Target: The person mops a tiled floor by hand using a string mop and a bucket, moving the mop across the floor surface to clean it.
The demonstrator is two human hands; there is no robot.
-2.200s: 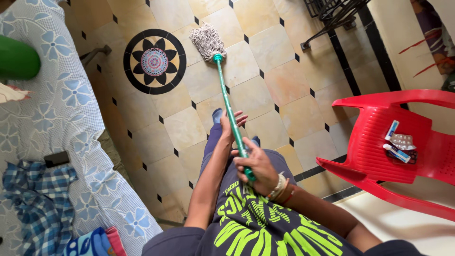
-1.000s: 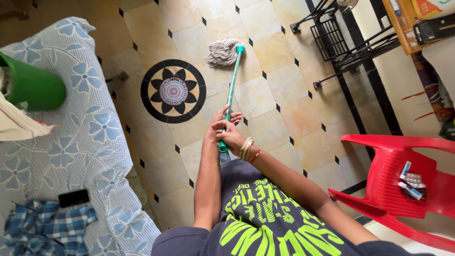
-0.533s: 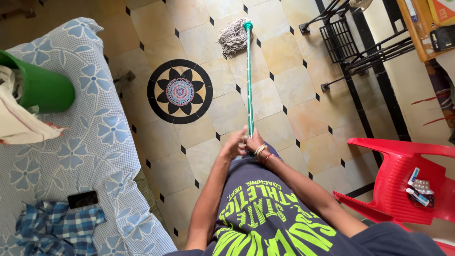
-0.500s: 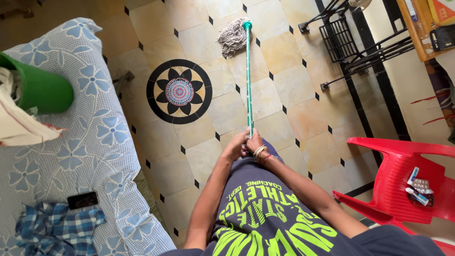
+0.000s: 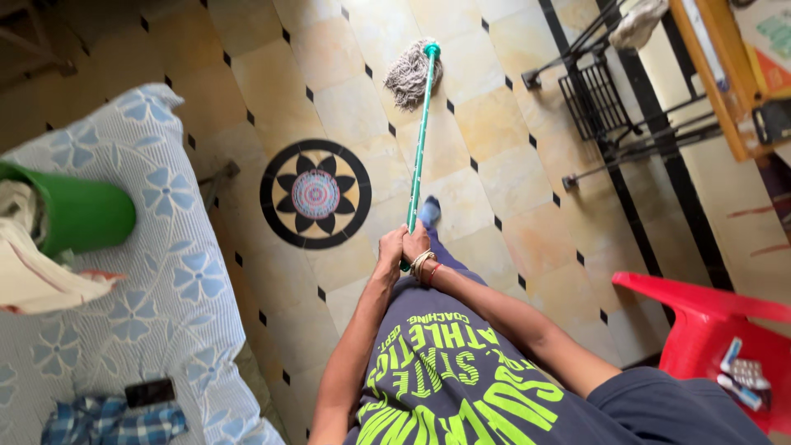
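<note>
A long green-handled mop with a grey string head (image 5: 418,132) stretches away from the person across the cream tiled floor (image 5: 503,173), head farthest. The left hand (image 5: 390,245) and right hand (image 5: 417,244) both clamp its near end, touching.

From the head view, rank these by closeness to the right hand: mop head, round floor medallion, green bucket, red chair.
From the right hand gripping the mop handle:
1. Round floor medallion, just left on the tiles.
2. Mop head, straight ahead.
3. Red chair, far right.
4. Green bucket, far left on the bed.
</note>
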